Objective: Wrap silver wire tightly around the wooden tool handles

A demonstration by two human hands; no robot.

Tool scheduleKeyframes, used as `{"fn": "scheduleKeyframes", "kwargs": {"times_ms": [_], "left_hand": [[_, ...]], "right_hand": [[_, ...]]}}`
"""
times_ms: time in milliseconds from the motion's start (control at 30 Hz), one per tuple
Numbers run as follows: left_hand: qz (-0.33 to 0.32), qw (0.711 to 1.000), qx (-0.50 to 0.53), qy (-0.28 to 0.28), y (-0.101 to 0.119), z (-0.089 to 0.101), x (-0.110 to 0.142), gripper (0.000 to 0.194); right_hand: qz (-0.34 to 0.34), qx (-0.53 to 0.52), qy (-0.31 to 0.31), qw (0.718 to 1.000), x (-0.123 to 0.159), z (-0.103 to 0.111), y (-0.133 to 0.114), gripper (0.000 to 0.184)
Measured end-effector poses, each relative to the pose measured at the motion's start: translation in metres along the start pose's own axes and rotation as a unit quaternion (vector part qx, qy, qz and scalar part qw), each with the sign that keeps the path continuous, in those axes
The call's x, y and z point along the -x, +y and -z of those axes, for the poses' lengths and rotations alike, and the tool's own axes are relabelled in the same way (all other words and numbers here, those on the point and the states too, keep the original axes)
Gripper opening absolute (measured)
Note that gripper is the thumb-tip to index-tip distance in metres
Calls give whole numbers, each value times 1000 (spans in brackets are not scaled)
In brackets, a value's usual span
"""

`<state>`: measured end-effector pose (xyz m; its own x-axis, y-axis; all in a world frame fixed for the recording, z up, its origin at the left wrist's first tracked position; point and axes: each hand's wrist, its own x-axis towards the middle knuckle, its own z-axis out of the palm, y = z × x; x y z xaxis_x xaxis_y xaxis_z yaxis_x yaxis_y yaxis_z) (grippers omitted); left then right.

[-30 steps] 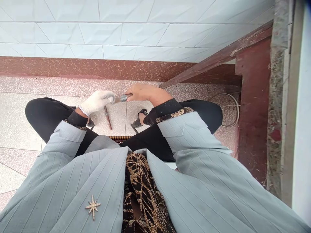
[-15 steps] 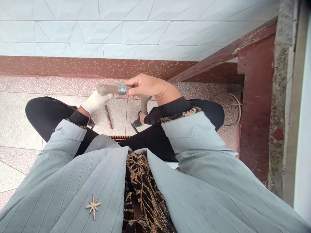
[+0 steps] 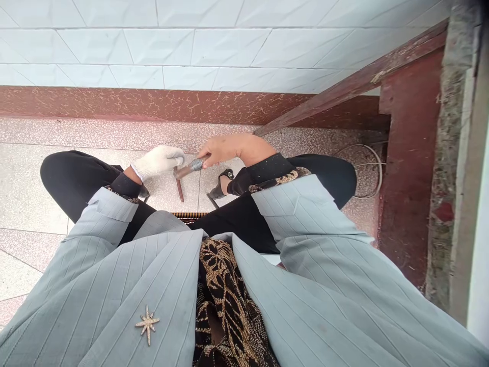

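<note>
My right hand (image 3: 223, 149), bare, is wrapped around the thin end of a thick, mallet-like wooden stick (image 3: 186, 171). Silvery wire coils around it just in front of my fingers, and its blunt end is blurred. A white knitted glove covers my left hand (image 3: 158, 160), whose fingers are curled closed. From below the gloved fingers a thin reddish-brown rod (image 3: 180, 190) points down; its upper part is hidden, and it appears to be gripped there. The stick's blunt end overlaps the rod near its top; whether they touch I cannot tell.
A speckled tile floor (image 3: 34, 188) lies below, and a tiled wall (image 3: 160, 48) rises in front. To the right stands a red wooden panel (image 3: 412, 153) with a slanted beam (image 3: 351, 79). A white cable loop (image 3: 378, 176) lies beside it. A striped woven edge (image 3: 189, 215) shows between my knees.
My right hand has lowered, and the wooden stick has swung from level to tilted, its blunt end now lower. The gloved left hand and the thin rod have shifted slightly right.
</note>
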<state>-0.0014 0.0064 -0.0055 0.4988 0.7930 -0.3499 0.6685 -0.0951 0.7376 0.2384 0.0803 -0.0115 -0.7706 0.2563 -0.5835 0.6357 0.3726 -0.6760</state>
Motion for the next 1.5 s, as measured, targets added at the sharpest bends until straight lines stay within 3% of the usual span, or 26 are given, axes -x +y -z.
{"fn": "scheduleKeyframes", "kwargs": {"times_ms": [67,133,200,233,333,367,433,533,600,700,800,867,933,1000,1067,1133,1200,1267,1333,1400,1500], "left_hand": [[-3,1000,28,-10,0,3,1,16],[-8,996,85,-7,0,4,1,15],[-14,988,151,24,-1,4,0,16],[-17,982,181,44,-1,2,-1,18],[-26,970,233,65,-1,-3,-3,28],[-26,969,240,57,-1,-5,-3,32],[-23,969,244,29,1,-9,-3,37],[-25,970,240,-26,3,-11,-1,39],[-30,971,234,-49,4,-8,2,36],[-32,980,193,-38,5,-1,4,30],[-33,992,119,-10,5,7,5,26],[-32,997,73,-12,5,11,6,22],[-31,998,43,-17,4,12,6,20],[-35,998,45,-8,0,12,5,21],[-40,996,76,27,-4,9,3,22],[-42,992,114,42,-9,3,0,26],[-30,991,128,20,-10,-4,-3,29],[-9,994,106,-33,-7,-9,-3,30],[6,995,71,-67,-1,-12,-1,30],[0,996,44,-80,6,-10,1,29],[-11,995,16,-94,13,-5,4,26]], "right_hand": [[11,-37,-78,996,8,2,-6,17],[57,-101,-63,991,19,5,-12,23],[118,-194,42,973,28,6,-16,29],[153,-250,111,950,31,7,-17,32],[212,-390,289,848,32,7,-18,39],[200,-412,328,826,30,7,-18,38],[133,-417,377,816,24,8,-18,32],[-6,-348,405,845,14,9,-17,17],[-81,-240,413,875,8,7,-16,13],[-129,-43,365,921,2,3,-14,20],[-102,55,214,970,2,1,-12,14],[-62,49,63,995,4,1,-12,10],[4,-4,-64,998,9,3,-13,13],[87,-81,-95,988,17,6,-15,24],[147,-163,-7,976,27,8,-18,33],[167,-255,132,943,34,9,-21,36],[168,-335,255,892,37,8,-23,39],[142,-368,330,858,33,7,-22,40],[81,-348,378,854,24,6,-19,36],[-1,-279,409,869,14,6,-14,29],[-112,-112,403,901,1,5,-10,22]]}}
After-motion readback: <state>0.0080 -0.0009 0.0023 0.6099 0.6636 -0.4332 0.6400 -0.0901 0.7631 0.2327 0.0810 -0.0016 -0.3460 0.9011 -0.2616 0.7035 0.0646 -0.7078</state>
